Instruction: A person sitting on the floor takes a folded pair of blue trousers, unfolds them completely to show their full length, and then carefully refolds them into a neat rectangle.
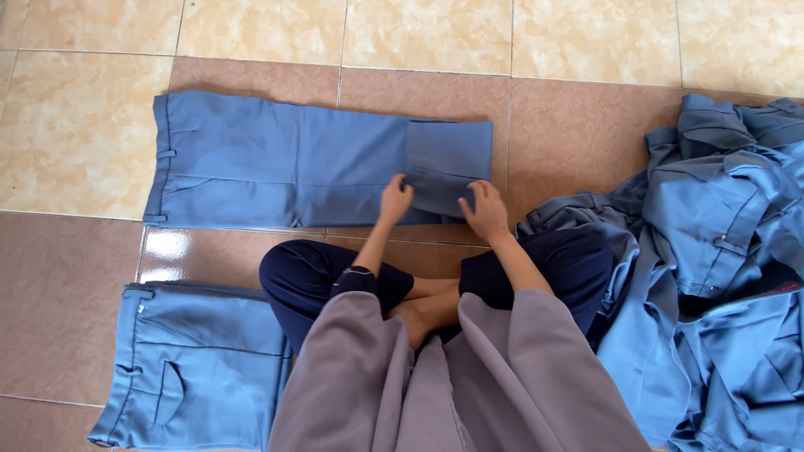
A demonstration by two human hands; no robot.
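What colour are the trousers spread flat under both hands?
Plain blue-grey trousers, seen in the head view.

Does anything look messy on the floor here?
Yes. The crumpled heap of blue-grey garments at the right lies tangled, unlike the flat blue-grey trousers that the left hand and right hand are touching.

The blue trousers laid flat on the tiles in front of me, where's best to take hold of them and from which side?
Probably at the folded-over leg end of the flat blue cotton trousers, coming from the near long edge. That doubled flap sits closest, and the left hand and right hand already rest on its near edge; the waistband lies far off to the left.
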